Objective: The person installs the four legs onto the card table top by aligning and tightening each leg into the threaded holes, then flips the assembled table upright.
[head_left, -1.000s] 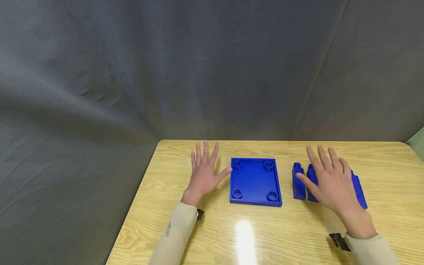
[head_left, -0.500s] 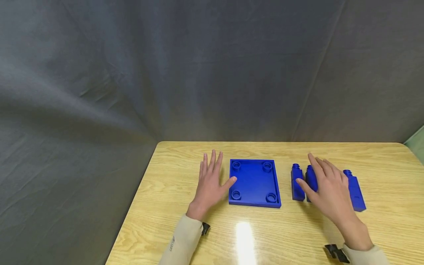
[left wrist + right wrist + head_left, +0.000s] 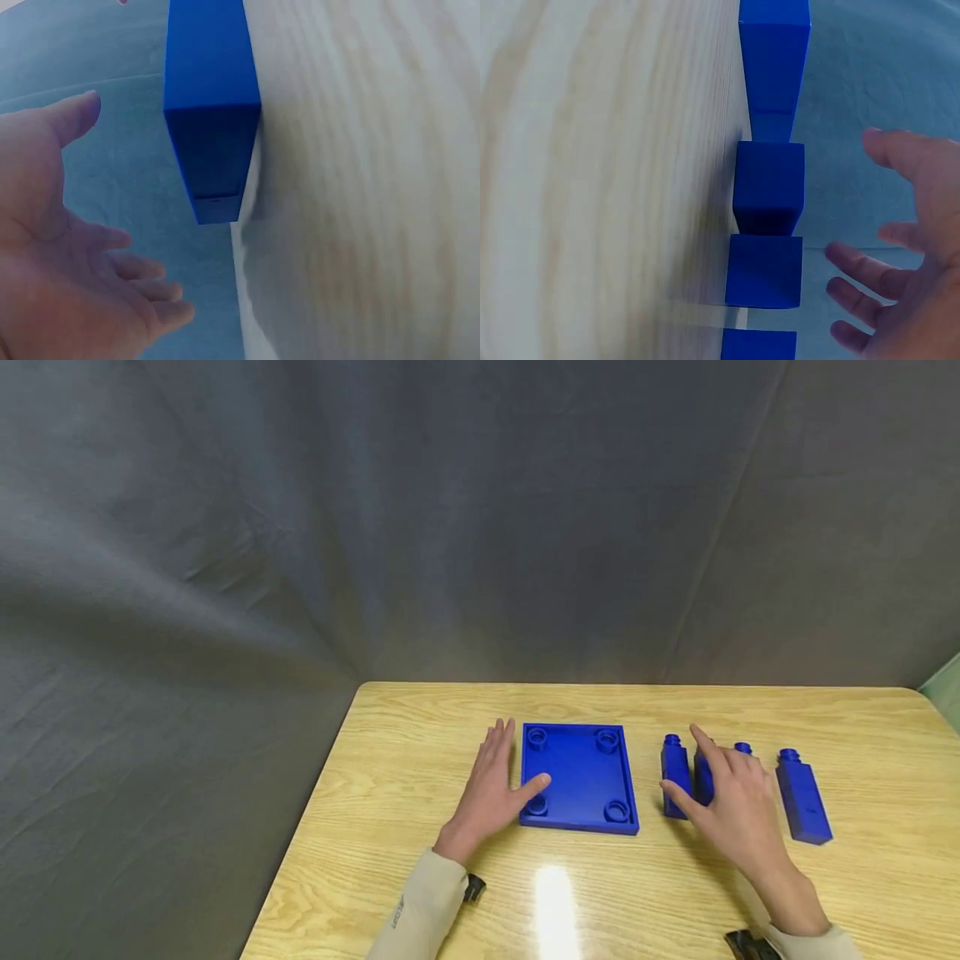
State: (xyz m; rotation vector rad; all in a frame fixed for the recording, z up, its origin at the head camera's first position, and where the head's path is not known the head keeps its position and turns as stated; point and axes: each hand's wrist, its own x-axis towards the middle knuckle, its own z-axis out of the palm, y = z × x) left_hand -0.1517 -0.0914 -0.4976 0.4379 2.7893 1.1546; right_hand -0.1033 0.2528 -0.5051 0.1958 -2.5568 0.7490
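A square blue tray-like plate [image 3: 579,772] with a raised rim and a round socket in each corner lies on the table. My left hand [image 3: 486,800] is at its left side, fingers straight, thumb over the near-left socket; in the left wrist view a gap shows between hand and plate. To the right, several blue square legs with threaded ends lie in a row. My right hand [image 3: 741,814] hovers above the middle ones, thumb and fingers spread, holding nothing. It partly hides the second leg [image 3: 703,781] and most of the third; the leftmost leg [image 3: 676,778] and rightmost leg [image 3: 804,797] show.
The wooden table [image 3: 375,760] has rounded far corners. Behind it and to the left hangs a dark grey cloth [image 3: 480,527]. A bright light reflection lies on the wood in front of the plate. Black straps [image 3: 474,887] sit at both wrists.
My left hand has moved right and nearer, from beside the plate to its left edge. My right hand has shifted slightly left and nearer, uncovering the rightmost leg. Plate and legs stay put.
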